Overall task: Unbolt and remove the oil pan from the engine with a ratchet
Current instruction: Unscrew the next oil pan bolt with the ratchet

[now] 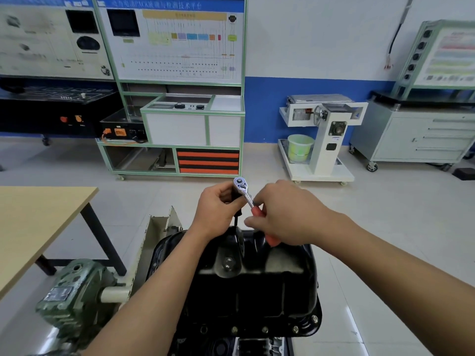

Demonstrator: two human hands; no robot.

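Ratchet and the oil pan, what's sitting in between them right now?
In the head view, a black extension bar runs down from the ratchet toward the far edge of the oil pan; the left hand grips its upper part.

The glossy black oil pan (257,286) sits sump-up on the engine (257,347), with bolts (264,329) along its near flange. The red-handled ratchet (247,195) tilts above its far end, head in my left grip (218,204), handle in my right grip (282,214).
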